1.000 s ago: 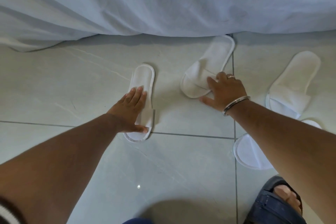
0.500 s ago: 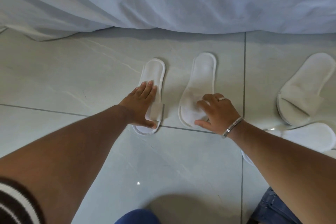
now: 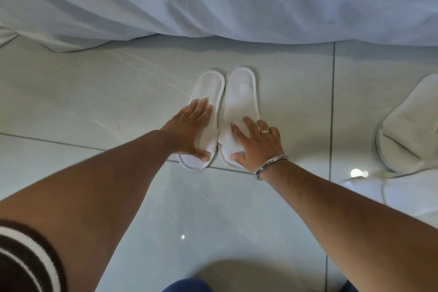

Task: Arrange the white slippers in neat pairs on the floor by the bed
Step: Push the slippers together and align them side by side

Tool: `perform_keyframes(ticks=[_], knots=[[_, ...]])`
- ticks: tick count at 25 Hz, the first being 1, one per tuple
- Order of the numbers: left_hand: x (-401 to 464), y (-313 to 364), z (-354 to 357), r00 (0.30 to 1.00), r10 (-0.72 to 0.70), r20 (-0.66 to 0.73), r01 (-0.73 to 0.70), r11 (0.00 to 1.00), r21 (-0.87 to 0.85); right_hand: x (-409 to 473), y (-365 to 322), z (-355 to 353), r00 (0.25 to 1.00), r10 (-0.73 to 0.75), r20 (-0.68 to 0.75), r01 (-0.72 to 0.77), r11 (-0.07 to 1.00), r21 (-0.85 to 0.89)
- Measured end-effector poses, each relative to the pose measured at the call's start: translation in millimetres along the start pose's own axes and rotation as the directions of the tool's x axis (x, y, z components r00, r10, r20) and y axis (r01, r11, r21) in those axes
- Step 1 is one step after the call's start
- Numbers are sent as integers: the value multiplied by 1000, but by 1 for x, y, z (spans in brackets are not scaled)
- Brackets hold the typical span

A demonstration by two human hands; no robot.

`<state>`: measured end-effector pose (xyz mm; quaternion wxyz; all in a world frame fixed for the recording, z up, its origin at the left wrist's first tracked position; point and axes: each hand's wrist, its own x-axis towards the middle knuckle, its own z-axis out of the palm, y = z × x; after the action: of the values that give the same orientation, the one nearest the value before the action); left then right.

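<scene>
Centre frame: left hand (image 3: 192, 125) and right hand (image 3: 256, 142), fingers spread flat, press two touching white cloth slippers (image 3: 239, 92); bare grey tile floor (image 3: 94, 102) on both sides.

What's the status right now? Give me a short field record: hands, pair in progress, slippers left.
left hand: flat on the left slipper, fingers spread, not gripping
right hand: flat on the right slipper, ring and bangle visible
pair in progress: side by side, inner edges touching, heels toward the bed sheet
slippers left: two loose slippers at the right edge, not aligned, partly out of view
floor: pale tiles
</scene>
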<state>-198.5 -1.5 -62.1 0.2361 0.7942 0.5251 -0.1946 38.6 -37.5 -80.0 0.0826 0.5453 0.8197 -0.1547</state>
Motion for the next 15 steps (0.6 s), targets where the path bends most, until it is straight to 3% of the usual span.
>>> perform_keyframes(ticks=[5, 11, 15], knots=[[15, -15, -17, 1000, -4, -1, 4, 999, -37, 24, 0, -12, 1000, 7, 28, -6, 1000, -6], [2, -24, -4, 997, -68, -30, 66, 994, -88, 4, -21, 3, 997, -32, -74, 30, 999, -40], [-1, -33, -2, 999, -27, -19, 26, 998, -62, 5, -27, 7, 995, -58, -81, 54, 998, -42]])
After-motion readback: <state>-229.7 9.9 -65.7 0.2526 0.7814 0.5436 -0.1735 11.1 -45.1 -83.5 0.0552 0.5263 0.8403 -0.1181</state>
